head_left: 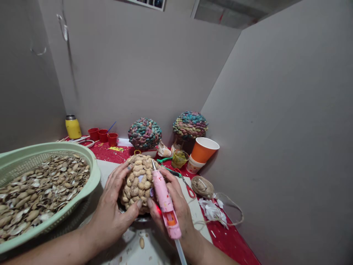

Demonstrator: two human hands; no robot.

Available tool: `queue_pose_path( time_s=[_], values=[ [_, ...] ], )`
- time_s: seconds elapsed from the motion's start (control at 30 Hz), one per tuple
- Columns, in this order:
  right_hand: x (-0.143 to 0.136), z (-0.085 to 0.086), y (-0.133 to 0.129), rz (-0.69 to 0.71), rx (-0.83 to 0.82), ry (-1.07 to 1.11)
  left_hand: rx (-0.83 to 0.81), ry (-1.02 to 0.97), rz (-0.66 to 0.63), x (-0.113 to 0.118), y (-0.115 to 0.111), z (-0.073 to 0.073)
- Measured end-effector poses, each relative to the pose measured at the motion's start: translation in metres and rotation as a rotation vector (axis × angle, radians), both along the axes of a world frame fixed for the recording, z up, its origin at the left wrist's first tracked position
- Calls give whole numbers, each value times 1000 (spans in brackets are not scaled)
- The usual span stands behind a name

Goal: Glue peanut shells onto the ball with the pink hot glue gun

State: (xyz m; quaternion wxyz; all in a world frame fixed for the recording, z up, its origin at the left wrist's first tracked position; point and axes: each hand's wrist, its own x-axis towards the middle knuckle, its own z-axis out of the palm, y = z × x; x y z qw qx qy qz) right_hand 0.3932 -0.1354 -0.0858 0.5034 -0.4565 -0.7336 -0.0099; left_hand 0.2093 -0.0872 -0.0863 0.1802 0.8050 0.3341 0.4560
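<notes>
Thumb parted from curved fingers, our left hand [114,198] holds the nine o'clock side of a peanut-covered ball [135,182], which sits directly before us. Our right hand [180,206], half closed, steadies its three o'clock side and has hold of a pink glue gun [162,193], nozzle pointing between eleven and twelve. Around the ball we have a green colander [95,173] of nutshells [55,180] at nine, a twine roll [202,186] at three, an orange cup [203,151] at two and a multicoloured ball [145,133] at twelve.
</notes>
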Motion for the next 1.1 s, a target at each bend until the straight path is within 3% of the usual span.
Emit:
queue_pose_path(
  time_s=[0.17, 0.37, 0.53, 0.67, 0.83, 0.93, 1.1],
  values=[
    [1, 3, 0, 11, 4, 2, -69, -88, -57, -6, 2, -9],
    [2, 4, -2, 0, -13, 18, -321, -226, -60, -13, 1, -8],
    [1, 6, -2, 10, -35, 64, -297, -497, -2, -16, -2, 19],
    [2, 9, -2, 12, -39, 69, -215, -781, -87, -20, -14, 53],
    [4, 13, -3, 32, -43, 93, -332, -944, -91, -33, -39, 88],
    [6, 14, -2, 38, -56, 135, -423, -966, -42, -43, -49, 93],
    [3, 22, -13, 6, -54, 372, -602, -955, -104, -48, -52, 83]
  ],
)
